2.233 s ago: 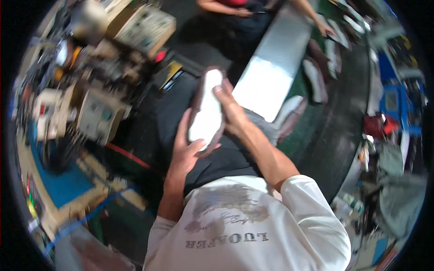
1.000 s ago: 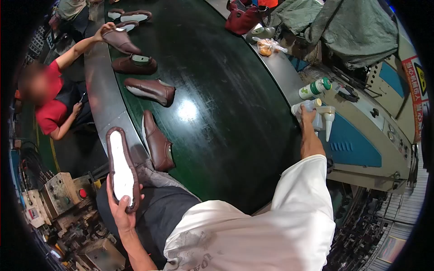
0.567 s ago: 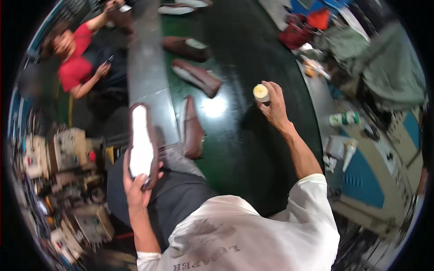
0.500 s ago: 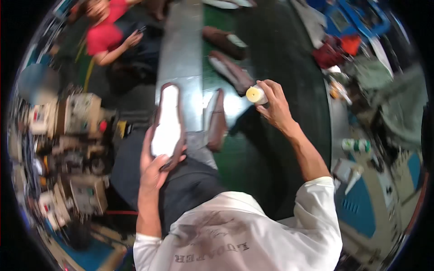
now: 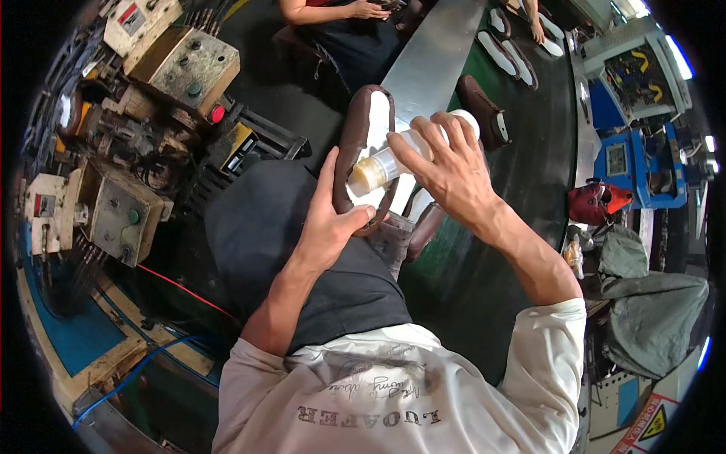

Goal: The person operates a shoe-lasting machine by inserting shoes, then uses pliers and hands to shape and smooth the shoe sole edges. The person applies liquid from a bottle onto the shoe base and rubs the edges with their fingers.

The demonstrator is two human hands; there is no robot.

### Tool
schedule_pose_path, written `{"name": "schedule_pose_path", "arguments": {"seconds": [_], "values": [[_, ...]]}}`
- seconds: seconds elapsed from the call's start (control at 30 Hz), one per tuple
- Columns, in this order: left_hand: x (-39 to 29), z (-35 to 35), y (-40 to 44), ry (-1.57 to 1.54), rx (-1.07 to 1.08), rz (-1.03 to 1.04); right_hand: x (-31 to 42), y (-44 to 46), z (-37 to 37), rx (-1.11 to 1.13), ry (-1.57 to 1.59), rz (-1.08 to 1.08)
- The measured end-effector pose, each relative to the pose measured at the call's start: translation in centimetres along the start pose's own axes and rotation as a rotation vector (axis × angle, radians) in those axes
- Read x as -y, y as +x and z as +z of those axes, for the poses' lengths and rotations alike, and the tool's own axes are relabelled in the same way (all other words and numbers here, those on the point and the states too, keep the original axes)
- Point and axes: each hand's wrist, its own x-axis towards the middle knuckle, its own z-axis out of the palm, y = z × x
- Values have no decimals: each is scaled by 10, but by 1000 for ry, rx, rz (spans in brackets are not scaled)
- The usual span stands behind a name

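A brown shoe upper [image 5: 354, 136] with a white bottom facing up is gripped near its lower end by my left hand [image 5: 329, 219], the thumb lying on the white face. My right hand [image 5: 454, 166] is wrapped round a translucent white bottle [image 5: 408, 151]. The bottle is tilted, its yellowish tip [image 5: 367, 175] over the white bottom; whether it touches is hard to tell. Another brown shoe [image 5: 427, 231] lies partly hidden behind my right hand.
More shoes [image 5: 484, 110] lie on the dark green conveyor [image 5: 484, 303], beside a metal ledge [image 5: 435, 57]. Two people's arms show at the top, one person holding a phone [image 5: 390, 6]. Control boxes [image 5: 185, 68] stand at left. A red bag [image 5: 588, 204] is at right.
My right hand has brought the bottle left from over the conveyor to the shoe upper and tilted it. My left hand still holds the shoe. The view has turned, with the control boxes now nearer.
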Motion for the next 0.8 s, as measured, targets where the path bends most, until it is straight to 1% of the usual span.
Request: {"name": "schedule_pose_path", "arguments": {"seconds": [0.1,0.23,0.47,0.67,0.77,0.8], "values": [[-11,2,-1,-43,-53,-2,4,16,-5,-2,-61,-53],[-12,-5,0,-4,-55,59,5,29,-13,7,-128,-100],[-14,-9,-4,-41,-79,77,10,42,-20,-11,-185,-125],[-15,-11,-5,-133,-64,58,11,39,-15,-20,-149,-102],[-9,-14,-3,-121,-50,94,11,35,-15,-34,-164,-90],[-11,-13,-3,-160,-43,75,13,33,-14,-6,-91,-33]]}}
